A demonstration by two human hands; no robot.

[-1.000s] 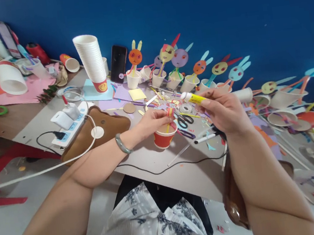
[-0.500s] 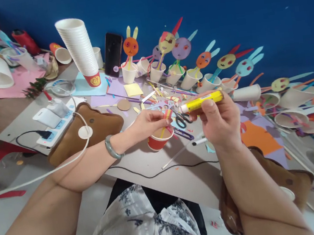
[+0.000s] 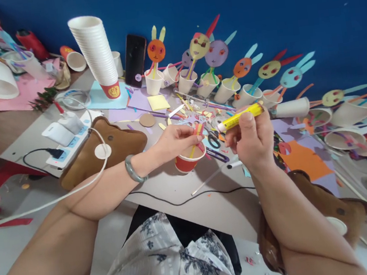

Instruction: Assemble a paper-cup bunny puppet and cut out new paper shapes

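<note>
My left hand (image 3: pixel 179 141) pinches the top of some pink and yellow strips (image 3: pixel 199 131), which stand in a red paper cup (image 3: pixel 187 164) on the table. In my right hand (image 3: pixel 253 135) is a yellow glue stick (image 3: pixel 241 117), held between thumb and fingers, its white end pointing left toward the strips without touching them. Black-handled scissors (image 3: pixel 214 141) and a dark purple cutter (image 3: pixel 217 155) lie behind and to the right of the red cup, partly hidden by my hands.
Paper rabbit faces (image 3: pixel 156 50) on strips stand in white cups along the blue wall. A tall cup stack (image 3: pixel 92 50), a phone (image 3: pixel 135 58) and a power strip (image 3: pixel 71 147) are at the left. Brown cushions (image 3: pixel 103 140) lie under both arms. Paper scraps litter the middle.
The view has shifted slightly. My right hand has tilted the glue stick a little more, its white end lower. My left hand keeps its pinch on the strips.
</note>
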